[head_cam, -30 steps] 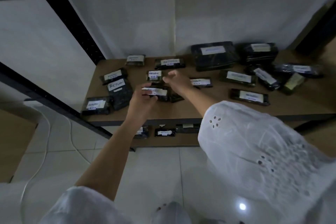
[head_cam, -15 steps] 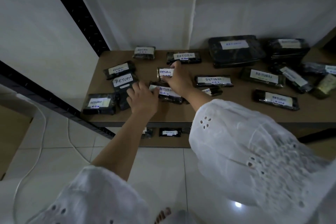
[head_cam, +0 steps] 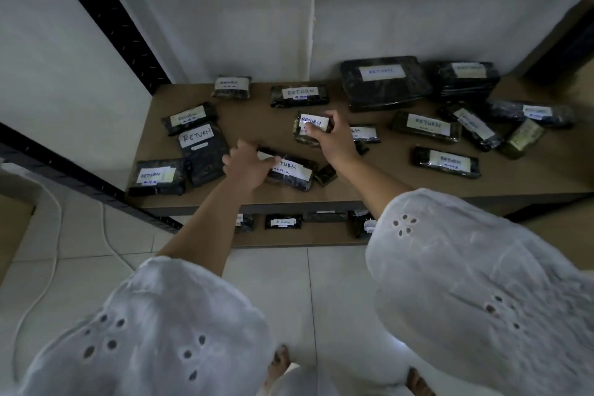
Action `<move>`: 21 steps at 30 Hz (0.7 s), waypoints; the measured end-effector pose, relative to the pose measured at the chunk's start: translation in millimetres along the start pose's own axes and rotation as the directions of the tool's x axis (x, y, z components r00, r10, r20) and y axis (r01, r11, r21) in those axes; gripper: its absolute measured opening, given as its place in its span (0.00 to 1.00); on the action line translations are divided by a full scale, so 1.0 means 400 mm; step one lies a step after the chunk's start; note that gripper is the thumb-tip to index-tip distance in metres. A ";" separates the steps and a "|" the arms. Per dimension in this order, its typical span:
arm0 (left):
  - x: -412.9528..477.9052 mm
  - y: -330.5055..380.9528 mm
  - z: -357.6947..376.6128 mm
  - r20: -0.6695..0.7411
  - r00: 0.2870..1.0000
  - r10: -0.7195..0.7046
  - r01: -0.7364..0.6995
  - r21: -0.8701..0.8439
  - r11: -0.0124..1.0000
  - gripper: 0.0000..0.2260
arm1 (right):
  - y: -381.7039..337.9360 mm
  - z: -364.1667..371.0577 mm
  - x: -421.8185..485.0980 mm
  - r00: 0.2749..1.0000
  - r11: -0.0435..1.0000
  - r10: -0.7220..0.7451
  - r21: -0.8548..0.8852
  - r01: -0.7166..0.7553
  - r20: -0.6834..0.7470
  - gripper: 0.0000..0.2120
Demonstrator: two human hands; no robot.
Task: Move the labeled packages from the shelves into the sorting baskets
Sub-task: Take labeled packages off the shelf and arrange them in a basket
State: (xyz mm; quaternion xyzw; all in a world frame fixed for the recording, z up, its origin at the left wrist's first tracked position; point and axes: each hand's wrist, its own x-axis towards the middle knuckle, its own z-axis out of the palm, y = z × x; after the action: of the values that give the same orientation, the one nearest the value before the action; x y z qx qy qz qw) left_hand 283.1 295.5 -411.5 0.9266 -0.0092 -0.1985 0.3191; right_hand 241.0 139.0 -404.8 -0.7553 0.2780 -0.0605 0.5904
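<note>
- My left hand (head_cam: pixel 247 165) reaches straight forward, fingers curled over the near end of a long labelled package (head_cam: pixel 291 170) lying flat on the shelf (head_cam: pixel 254 120).
- My right hand (head_cam: pixel 332 141) stretches further in, thumb and fingertips pinching a small labelled package (head_cam: pixel 307 130); I cannot tell whether it is off the board.
- Between my wrists a small dark packet (head_cam: pixel 325 174) touches the long package's right end.
- Just left of my left hand lies a flat RETURN package (head_cam: pixel 202 151).
- My right hand half hides another package (head_cam: pixel 364 133) behind it.
- Beyond my right hand, a large package (head_cam: pixel 384 82) sits at the wall.
- Under my forearms, the lower shelf (head_cam: pixel 273 238) carries more packages (head_cam: pixel 283 222).
</note>
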 end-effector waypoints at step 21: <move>-0.649 0.294 -0.059 0.388 0.903 0.187 0.333 -0.904 0.267 0.20 | -0.172 -0.509 -0.413 0.990 0.864 0.091 0.502 -0.025 -0.109 0.09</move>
State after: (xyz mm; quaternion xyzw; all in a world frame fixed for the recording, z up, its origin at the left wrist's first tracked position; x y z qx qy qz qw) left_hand 65.8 253.2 -230.7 0.4750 0.0880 -0.3725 0.7924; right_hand 41.1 55.5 -242.0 -0.5626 0.3129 -0.1611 0.7480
